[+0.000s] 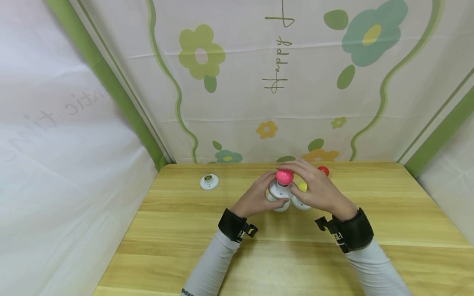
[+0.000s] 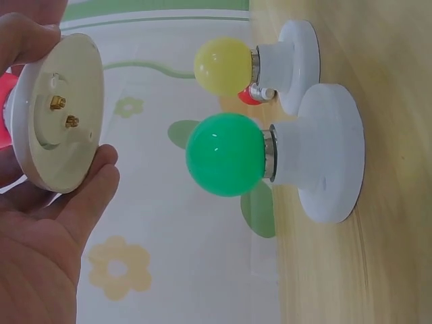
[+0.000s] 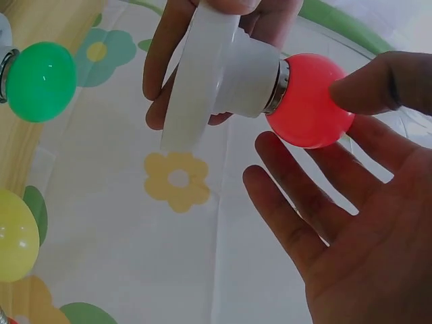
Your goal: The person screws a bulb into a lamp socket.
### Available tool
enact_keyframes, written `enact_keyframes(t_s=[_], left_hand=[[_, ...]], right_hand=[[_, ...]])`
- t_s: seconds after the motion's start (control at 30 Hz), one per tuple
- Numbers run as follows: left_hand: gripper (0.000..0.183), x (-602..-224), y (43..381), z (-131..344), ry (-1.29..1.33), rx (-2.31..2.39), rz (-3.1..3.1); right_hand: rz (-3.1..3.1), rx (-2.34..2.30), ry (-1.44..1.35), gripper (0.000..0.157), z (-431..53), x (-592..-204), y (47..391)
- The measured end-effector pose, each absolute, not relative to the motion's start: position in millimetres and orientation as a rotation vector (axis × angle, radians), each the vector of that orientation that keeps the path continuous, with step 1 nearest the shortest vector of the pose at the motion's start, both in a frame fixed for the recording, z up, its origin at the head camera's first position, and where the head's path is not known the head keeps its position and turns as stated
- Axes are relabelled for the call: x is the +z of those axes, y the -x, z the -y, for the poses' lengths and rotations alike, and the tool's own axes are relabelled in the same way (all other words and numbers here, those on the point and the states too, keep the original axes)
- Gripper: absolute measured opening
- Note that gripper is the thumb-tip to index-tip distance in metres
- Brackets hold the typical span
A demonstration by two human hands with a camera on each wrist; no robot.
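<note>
Far left on the wooden counter [image 1: 259, 267]: spare socket [image 1: 209, 182], white round base down, metal-lined mouth facing up, well apart from the rest. Next, left hand [image 1: 255, 198], pinching the rim of the held socket [image 1: 278, 190] between thumb and fingers, off the counter. Left wrist view shows the underside of that socket, two brass screws in it. Pink bulb [image 1: 284, 177] sits in the held socket's mouth, a strip of metal collar showing between glass and socket. Below and behind the held socket, green bulb [image 2: 226, 155] in its own white base [image 2: 332, 155], upright on the counter. Just right of it, yellow bulb [image 1: 303, 187] in another white base [image 1: 301, 204], also upright. Right hand [image 1: 314, 187] pinches the pink bulb, thumb one side, index finger the other; remaining fingers spread in the right wrist view. Beyond that hand, red bulb [image 1: 324, 170] lies loose near the counter's back edge. Black straps [image 1: 353, 232] on both wrists, grey sleeves [image 1: 377, 267]. Flower-print cloth [image 1: 237, 107] stands behind.
</note>
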State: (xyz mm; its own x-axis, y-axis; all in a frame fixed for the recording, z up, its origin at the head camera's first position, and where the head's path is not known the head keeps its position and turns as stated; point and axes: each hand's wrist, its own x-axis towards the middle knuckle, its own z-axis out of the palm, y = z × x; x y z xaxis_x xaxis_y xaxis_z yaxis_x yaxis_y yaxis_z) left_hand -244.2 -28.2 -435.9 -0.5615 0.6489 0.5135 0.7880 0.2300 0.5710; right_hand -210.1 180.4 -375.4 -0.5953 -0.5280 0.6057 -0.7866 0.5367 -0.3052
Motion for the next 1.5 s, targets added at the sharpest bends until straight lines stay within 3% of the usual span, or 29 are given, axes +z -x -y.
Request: enact_keyframes(t_s=[0.33, 0.57, 0.87, 1.17, 1.5], left_hand=[[0.070, -435.0, 241.0, 26.3, 1.360, -1.270, 2.288], [0.065, -414.4, 225.0, 28.1, 1.360, -1.271, 2.256], [0.065, -435.7, 243.1, 28.5, 1.377, -1.217, 2.309], [0.066, -433.9, 242.7, 28.6, 1.388, -1.214, 2.288], [0.071, -433.9, 240.7, 25.8, 1.383, -1.237, 2.256]], right_hand=[[2.326, 0.722, -1.016, 0.045, -181.4, -377.0, 210.1], [2.325, 0.675, -0.911, 0.044, -180.5, -377.1, 211.0], [2.377, 0.659, -0.858, 0.058, -181.6, -376.7, 210.7], [2.389, 0.816, -1.055, 0.063, -189.0, -372.6, 206.7], [2.295, 0.792, -1.091, 0.044, -188.5, -371.8, 209.2]])
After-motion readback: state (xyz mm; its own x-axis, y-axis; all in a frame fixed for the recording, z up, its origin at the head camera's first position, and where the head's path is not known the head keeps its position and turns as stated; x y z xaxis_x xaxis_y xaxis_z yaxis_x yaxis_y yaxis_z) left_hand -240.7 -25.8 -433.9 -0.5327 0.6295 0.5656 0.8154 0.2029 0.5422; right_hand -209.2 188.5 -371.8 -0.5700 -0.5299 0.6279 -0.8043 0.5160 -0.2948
